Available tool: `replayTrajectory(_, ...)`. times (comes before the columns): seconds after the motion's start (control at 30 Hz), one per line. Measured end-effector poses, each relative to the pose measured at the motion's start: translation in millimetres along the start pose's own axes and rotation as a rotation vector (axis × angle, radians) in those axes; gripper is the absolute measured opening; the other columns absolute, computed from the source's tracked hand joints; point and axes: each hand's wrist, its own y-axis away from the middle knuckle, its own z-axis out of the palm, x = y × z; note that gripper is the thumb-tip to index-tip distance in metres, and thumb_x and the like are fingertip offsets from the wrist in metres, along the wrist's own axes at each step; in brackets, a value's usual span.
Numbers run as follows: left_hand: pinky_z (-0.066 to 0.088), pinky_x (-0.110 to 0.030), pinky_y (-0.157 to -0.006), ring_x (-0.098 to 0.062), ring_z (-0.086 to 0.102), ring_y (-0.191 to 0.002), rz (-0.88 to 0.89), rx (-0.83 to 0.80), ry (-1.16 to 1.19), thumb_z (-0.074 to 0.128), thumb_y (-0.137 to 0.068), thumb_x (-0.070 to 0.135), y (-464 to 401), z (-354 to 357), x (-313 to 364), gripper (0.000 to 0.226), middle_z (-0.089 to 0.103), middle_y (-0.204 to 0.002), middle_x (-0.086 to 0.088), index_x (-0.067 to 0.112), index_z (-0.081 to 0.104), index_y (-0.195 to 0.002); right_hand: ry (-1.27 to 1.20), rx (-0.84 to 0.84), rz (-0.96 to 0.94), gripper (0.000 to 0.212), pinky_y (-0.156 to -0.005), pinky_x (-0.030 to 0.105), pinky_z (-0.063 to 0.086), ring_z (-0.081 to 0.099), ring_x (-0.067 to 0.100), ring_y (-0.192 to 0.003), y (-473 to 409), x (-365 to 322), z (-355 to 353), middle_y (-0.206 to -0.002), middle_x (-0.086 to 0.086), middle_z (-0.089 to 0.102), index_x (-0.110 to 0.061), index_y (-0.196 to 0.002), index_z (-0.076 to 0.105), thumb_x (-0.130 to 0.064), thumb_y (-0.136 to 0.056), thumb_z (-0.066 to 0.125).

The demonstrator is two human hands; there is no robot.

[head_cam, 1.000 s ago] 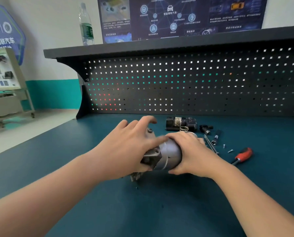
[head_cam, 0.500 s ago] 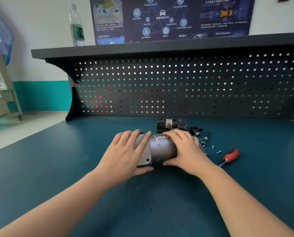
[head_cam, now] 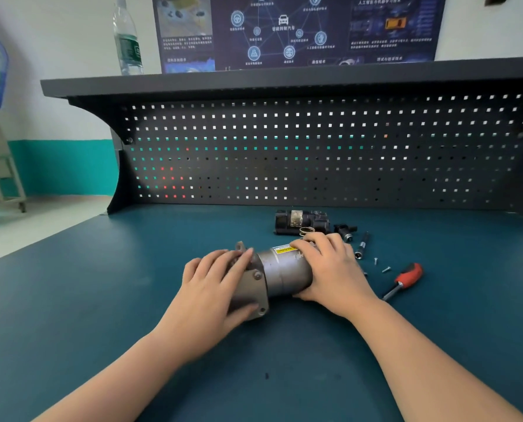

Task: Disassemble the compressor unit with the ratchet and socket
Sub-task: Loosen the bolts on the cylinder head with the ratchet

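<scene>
Compressor unit (head_cam: 284, 272) rolled, yellow "WARNING" label now up; left hand (head_cam: 211, 287) & right hand (head_cam: 330, 269) grip it.

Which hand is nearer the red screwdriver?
Right. The right hand grips the compressor's cylinder end, just left of the screwdriver. The left hand holds the flange end, farther away.

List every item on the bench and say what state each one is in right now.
compressor unit: lying on its side, held at both ends
left hand: wrapped over the flanged end plate
right hand: curled over the cylinder body
black motor part: detached, lying behind
screwdriver: lying untouched
loose screws: already out, scattered
water bottle: upright on shelf
</scene>
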Motion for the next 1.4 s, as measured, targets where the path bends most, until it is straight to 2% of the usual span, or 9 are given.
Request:
replayTrajectory(0.2, 0.026, -0.009, -0.096, -0.003, 0.039, -0.127, -0.194, -0.009, 0.383, 0.059, -0.087, 0.046, -1, 6, 3, 0.058, 0.035, -0.144, 0.023, 0.035, 0.037, -0.14, -0.327, -0.158, 0.149, 0.067, -0.096, 0.037, 0.03, 0.031, 0.009, -0.117, -4, 14, -25, -0.118, -0.022, 0.044, -0.042, -0.119, 0.054, -0.057, -0.058, 0.078)
replayTrajectory(0.33, 0.027, -0.01, -0.095, -0.005, 0.038, -0.126, -0.202, 0.016, 0.346, 0.061, -0.087, 0.042, 1, 6, 8, 0.059, 0.038, -0.142, 0.019, 0.031, 0.04, -0.14, -0.333, 0.072, 0.828, 0.04, -0.081, 0.035, 0.047, 0.056, 0.026, -0.094, 1, 59, -52, -0.098, 0.003, 0.063, -0.023, -0.094, 0.063, -0.056, -0.073, 0.067)
replayTrajectory(0.43, 0.028, -0.019, -0.104, -0.012, 0.035, -0.13, -0.157, 0.03, 0.255, 0.065, -0.086, 0.036, 4, 8, 21, 0.056, 0.044, -0.139, 0.008, 0.022, 0.046, -0.137, -0.137, -0.316, 1.246, 0.037, -0.065, 0.029, 0.044, 0.058, 0.029, -0.072, 16, 85, -65, -0.069, 0.013, 0.063, -0.008, -0.083, 0.064, -0.044, -0.088, 0.055)
replayTrajectory(0.57, 0.02, -0.022, -0.111, -0.015, 0.025, -0.137, -0.171, -0.004, 0.205, 0.052, -0.092, 0.042, 3, 12, 37, 0.057, 0.035, -0.143, 0.007, 0.023, 0.036, -0.143, -0.187, -0.629, 1.245, 0.034, -0.043, 0.022, 0.033, 0.044, 0.018, -0.041, 18, 81, -48, -0.043, 0.007, 0.05, -0.005, -0.069, 0.05, -0.027, -0.095, 0.051)
replayTrajectory(0.7, 0.013, -0.021, -0.112, -0.016, 0.017, -0.14, -0.219, -0.004, 0.14, 0.041, -0.095, 0.048, -3, 17, 45, 0.059, 0.027, -0.148, 0.005, 0.025, 0.025, -0.146, -0.406, -0.494, 1.22, 0.03, -0.034, 0.018, 0.038, 0.039, 0.013, -0.055, 19, 74, -37, -0.066, 0.006, 0.041, -0.009, -0.068, 0.038, -0.006, -0.098, 0.043)
replayTrajectory(0.8, 0.009, -0.025, -0.115, -0.019, 0.013, -0.142, -0.223, -0.026, 0.053, 0.036, -0.097, 0.048, -9, 21, 51, 0.06, 0.023, -0.15, 0.0, 0.023, 0.018, -0.148, -0.66, -0.388, 1.462, 0.02, -0.03, 0.01, 0.024, 0.036, 0.014, -0.047, 25, 74, -44, -0.049, 0.007, 0.046, -0.007, -0.095, 0.046, -0.021, -0.102, 0.034)
replayTrajectory(0.87, 0.01, -0.027, -0.116, -0.021, 0.014, -0.142, -0.223, -0.022, 0.018, 0.035, -0.097, 0.048, -17, 25, 53, 0.059, 0.024, -0.15, -0.002, 0.022, 0.018, -0.147, -0.797, -0.271, 1.481, 0.03, -0.033, 0.008, 0.023, 0.035, 0.013, -0.045, 26, 72, -50, -0.036, 0.005, 0.045, -0.004, -0.077, 0.045, -0.021, -0.099, 0.036)
replayTrajectory(1.2, 0.015, -0.021, -0.113, -0.019, 0.029, -0.137, -0.272, 0.235, 0.399, 0.047, -0.096, 0.036, -26, 31, 53, 0.042, 0.046, -0.139, 0.001, 0.015, 0.052, -0.132, -1.282, 0.164, 1.005, 0.021, -0.032, 0.012, 0.021, 0.032, 0.008, -0.025, -4, 2, -42, -0.042, 0.004, 0.057, -0.005, -0.072, 0.046, -0.012, -0.092, 0.049)
replayTrajectory(1.4, 0.037, -0.007, -0.068, -0.001, 0.047, -0.071, -0.022, 0.404, 0.634, 0.045, -0.086, 0.023, -14, 6, 62, 0.019, 0.055, -0.075, 0.011, 0.014, 0.059, -0.076, -1.084, 0.262, 0.89, 0.018, -0.035, 0.022, 0.03, 0.036, 0.011, -0.028, 0, -14, -32, -0.04, 0.002, 0.055, -0.011, -0.07, 0.045, -0.013, -0.086, 0.053)
